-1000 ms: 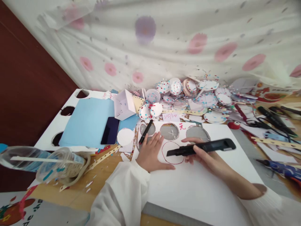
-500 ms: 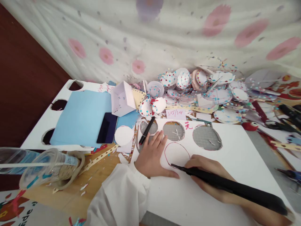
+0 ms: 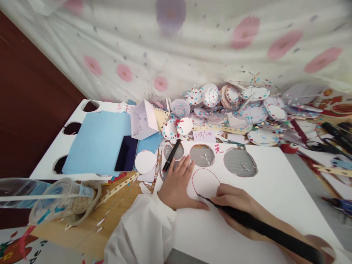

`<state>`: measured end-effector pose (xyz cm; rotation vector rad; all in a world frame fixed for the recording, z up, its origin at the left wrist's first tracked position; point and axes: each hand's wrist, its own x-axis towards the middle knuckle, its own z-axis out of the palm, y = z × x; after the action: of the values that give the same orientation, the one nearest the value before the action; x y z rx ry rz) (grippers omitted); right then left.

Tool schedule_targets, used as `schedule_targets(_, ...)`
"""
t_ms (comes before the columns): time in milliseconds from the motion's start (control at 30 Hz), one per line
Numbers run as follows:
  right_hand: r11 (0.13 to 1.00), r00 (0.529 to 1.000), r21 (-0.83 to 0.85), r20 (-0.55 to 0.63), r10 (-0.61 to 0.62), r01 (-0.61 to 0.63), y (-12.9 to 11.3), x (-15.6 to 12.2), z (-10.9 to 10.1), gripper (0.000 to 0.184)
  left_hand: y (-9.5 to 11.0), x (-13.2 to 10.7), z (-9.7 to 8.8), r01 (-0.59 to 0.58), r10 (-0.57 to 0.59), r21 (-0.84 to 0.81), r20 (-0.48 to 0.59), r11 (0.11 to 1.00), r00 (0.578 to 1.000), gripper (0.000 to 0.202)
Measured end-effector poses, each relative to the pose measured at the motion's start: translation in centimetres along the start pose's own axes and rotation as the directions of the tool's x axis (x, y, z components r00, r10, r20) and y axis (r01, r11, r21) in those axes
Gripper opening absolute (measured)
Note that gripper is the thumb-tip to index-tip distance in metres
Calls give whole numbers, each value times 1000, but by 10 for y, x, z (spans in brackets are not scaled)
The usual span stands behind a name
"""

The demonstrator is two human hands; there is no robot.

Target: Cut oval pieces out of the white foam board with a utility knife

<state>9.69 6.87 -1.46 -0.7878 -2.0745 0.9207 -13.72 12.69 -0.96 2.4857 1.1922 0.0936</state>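
A large white foam board [image 3: 269, 194] lies in front of me with three round holes cut near its far edge and a red-drawn circle [image 3: 205, 182] below them. My left hand [image 3: 177, 183] rests flat on the board left of the circle, fingers stretched out. Wrapped around a long black knife-like tool [image 3: 261, 227], my right hand [image 3: 233, 203] holds its tip at the lower edge of the red circle. A black marker [image 3: 171, 155] lies just beyond my left fingers.
A pile of speckled paper circles [image 3: 231, 106] fills the back of the table. To the left lie a light blue sheet [image 3: 96, 143], a dark phone [image 3: 125, 158], a white paper box [image 3: 143, 119] and a tipped clear cup [image 3: 55, 200]. Scissors and tools [image 3: 334, 137] lie at the right.
My right hand turned the black tool from held level above the board to point-down, bringing its tip onto the lower edge of the red circle. My left hand stayed flat.
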Motion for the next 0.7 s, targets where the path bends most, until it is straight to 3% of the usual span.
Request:
schedule_targets(167, 996, 996, -22, 23, -82, 82, -1, 5, 1, 32, -1, 1, 1, -10, 10, 33, -14, 999, 1000, 132)
schedule_targets(433, 992, 996, -88, 40, -84, 87, -3, 7, 4, 31, 0, 1, 0, -7, 8, 48, -10, 999, 1000, 131)
schedule_targets(700, 997, 994, -28, 89, -63, 66, -5, 9, -6, 29, -3, 0, 2, -31, 32, 39, -34, 999, 999, 123)
